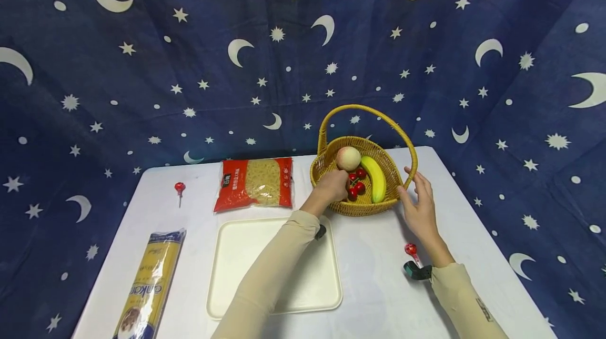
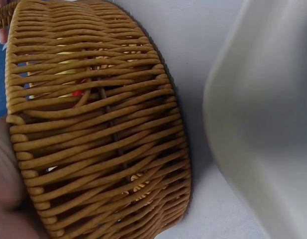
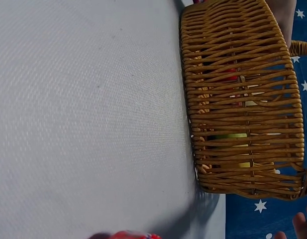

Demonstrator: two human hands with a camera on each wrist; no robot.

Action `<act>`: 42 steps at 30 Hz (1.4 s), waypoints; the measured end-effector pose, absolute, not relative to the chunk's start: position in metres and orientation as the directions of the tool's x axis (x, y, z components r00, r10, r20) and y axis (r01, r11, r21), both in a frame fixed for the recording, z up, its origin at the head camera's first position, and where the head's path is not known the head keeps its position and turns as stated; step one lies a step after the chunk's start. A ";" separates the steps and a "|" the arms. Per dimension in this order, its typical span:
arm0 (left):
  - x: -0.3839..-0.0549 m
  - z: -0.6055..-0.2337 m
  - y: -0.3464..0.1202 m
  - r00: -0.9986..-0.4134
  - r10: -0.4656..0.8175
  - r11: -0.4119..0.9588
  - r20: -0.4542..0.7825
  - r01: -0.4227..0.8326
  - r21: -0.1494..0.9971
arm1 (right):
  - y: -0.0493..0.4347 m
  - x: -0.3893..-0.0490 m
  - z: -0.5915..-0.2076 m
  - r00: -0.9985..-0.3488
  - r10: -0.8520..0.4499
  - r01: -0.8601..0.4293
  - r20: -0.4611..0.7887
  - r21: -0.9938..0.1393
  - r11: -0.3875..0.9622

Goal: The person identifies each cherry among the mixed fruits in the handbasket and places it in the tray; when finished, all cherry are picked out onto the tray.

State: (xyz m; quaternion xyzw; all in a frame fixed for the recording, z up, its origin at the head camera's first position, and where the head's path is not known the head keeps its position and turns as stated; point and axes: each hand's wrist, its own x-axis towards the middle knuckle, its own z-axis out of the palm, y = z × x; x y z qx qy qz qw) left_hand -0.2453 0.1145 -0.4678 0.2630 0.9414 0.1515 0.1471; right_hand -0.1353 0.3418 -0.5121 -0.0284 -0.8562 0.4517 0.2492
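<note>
A wicker basket [image 1: 357, 210] with a tall arched handle [image 1: 374, 112] stands at the back right of the table. Inside it lie a peach [image 1: 349, 158], a banana [image 1: 376, 178] and several red cherries [image 1: 360, 188]. My left hand [image 1: 333, 186] reaches over the front left rim into the basket, beside the cherries; its fingertips are hidden, so I cannot tell what they hold. At the basket's right side, my right hand [image 1: 418, 210] has its fingers spread, with thumb and fingertips right by the handle's base. In the right wrist view, those fingertips [image 3: 301, 226] show at the lower corner.
A cream tray [image 1: 220, 270] lies in front of the basket, under my left forearm. Left of the basket is a red pasta bag [image 1: 234, 183]. A long yellow spaghetti pack [image 1: 150, 281] lies front left. Red lollipops lie at back left [image 1: 180, 187] and by my right wrist [image 1: 411, 249].
</note>
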 end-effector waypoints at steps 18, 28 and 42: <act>-0.237 -0.458 0.081 -0.873 0.478 0.720 0.094 0.451 0.528 | 0.331 -0.139 -0.514 -0.884 0.260 -0.171 0.388 -0.787 0.593; -0.213 -0.426 0.029 -0.875 0.395 0.553 0.281 0.471 0.687 | 0.328 -0.141 -0.514 -0.892 0.255 -0.163 0.374 -0.790 0.591; -0.168 -0.406 -0.031 -0.815 0.356 0.548 0.458 0.579 0.604 | 0.335 -0.133 -0.506 -0.889 0.304 -0.099 0.343 -0.792 0.603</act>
